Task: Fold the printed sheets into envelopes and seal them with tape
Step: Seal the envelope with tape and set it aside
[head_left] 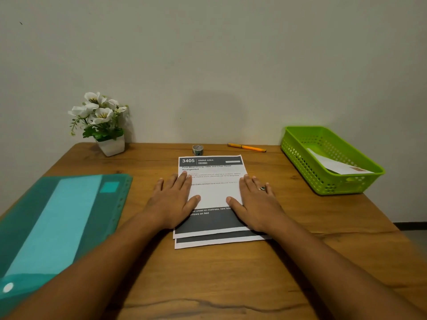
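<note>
A person's left hand (172, 202) and right hand (256, 202) lie flat, palms down, on a small stack of printed sheets (212, 172) at the middle of a wooden bench (231, 285). Fingers on both hands are straight and slightly spread, pressing the paper at its left and right edges, with the thumbs pointing inward toward each other. A ring (262, 188) shows on the right hand.

The top sheet carries a dark header reading "3405 DINING AREA". A blank white band crosses it between the hands, and dark printed bands show at the near edge, where a lower sheet sticks out slightly askew.

A roll of tape (197, 149) stands just beyond the far edge of the sheets, and an orange pen (246, 147) lies near it to the right, close to the wall. At far right, a lime-green perforated basket (300, 153) holds a folded white paper (335, 166). A translucent teal folder (57, 215) rests on the left of the bench, and a potted plant (101, 121) with white flowers stands at the back left corner.
</note>
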Tool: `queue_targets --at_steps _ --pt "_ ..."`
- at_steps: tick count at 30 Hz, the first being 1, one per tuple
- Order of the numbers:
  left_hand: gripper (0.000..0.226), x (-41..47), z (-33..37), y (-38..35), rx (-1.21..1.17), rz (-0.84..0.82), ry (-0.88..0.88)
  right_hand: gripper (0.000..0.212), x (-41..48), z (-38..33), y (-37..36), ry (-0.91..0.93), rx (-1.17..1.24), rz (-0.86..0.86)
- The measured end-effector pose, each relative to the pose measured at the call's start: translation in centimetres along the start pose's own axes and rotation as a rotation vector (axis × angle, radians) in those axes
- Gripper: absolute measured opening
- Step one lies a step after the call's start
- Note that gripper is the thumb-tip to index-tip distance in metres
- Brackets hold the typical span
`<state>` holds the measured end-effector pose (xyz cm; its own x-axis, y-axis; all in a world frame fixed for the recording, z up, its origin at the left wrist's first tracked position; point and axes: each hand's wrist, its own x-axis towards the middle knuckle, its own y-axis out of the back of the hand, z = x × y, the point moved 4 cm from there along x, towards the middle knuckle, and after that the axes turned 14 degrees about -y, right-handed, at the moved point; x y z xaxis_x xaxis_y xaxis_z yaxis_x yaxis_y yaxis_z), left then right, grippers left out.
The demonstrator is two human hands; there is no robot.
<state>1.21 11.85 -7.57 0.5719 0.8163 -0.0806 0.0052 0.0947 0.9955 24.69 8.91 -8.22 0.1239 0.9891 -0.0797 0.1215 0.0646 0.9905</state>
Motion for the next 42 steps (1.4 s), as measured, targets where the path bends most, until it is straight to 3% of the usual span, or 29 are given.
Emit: queue_targets --at_steps 8,19,29,35,42 --pt "0.064 -0.2 0.0 -0.1 0.006 0.026 0.003 0.063 -1.3 -9.2 -1.3 0.225 0.030 0.040" --pt "0.079 0.0 -0.3 -0.3 -0.013 0.008 -0.020 0.084 -0.2 0.5 0.0 0.014 -0.007 -0.014" --pt "0.114 -0.1 -0.3 0.7 -0.040 -0.109 -0.033 0.102 -0.2 0.7 -0.1 -0.002 -0.003 -0.018" --pt "0.089 1.1 -1.0 3.1 -0.167 -0.114 -0.076 0.103 0.1 0.4 0.7 -0.020 -0.010 -0.100" --pt "0.087 2.1 -0.3 4.7 -0.146 -0.132 -0.053 0.094 0.3 -0.4 3.9 0.061 -0.107 -0.073"
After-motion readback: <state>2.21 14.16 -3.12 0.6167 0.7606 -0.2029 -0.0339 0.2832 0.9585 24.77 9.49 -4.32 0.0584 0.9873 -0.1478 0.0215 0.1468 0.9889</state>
